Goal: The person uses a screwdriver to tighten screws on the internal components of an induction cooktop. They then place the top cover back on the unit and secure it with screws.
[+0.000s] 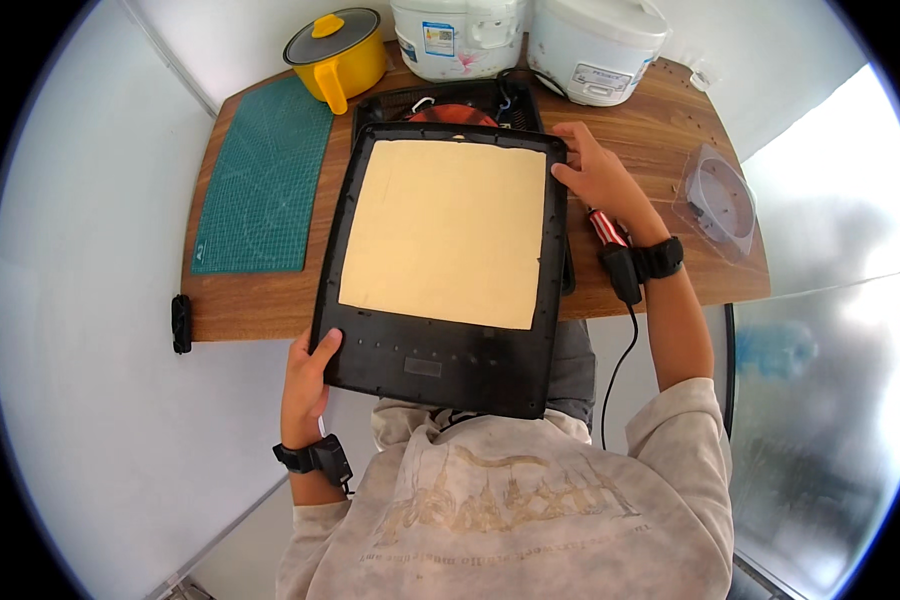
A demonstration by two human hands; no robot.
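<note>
A black rectangular panel with a large cream sheet on its face is held tilted over the table's front edge and my lap. It looks like the top cover of an induction cooker, seen from its inner side. My left hand grips its lower left edge, thumb on the face. My right hand is closed on the upper right corner, with some fingers hidden behind it. Beyond the panel lies the open black cooker base, partly covered, with a reddish coil and wires inside.
A green cutting mat lies left, below a yellow lidded pot. Two white rice cookers stand at the back. By my right wrist is a red-and-white striped handle. A clear plastic tray with small parts sits at right.
</note>
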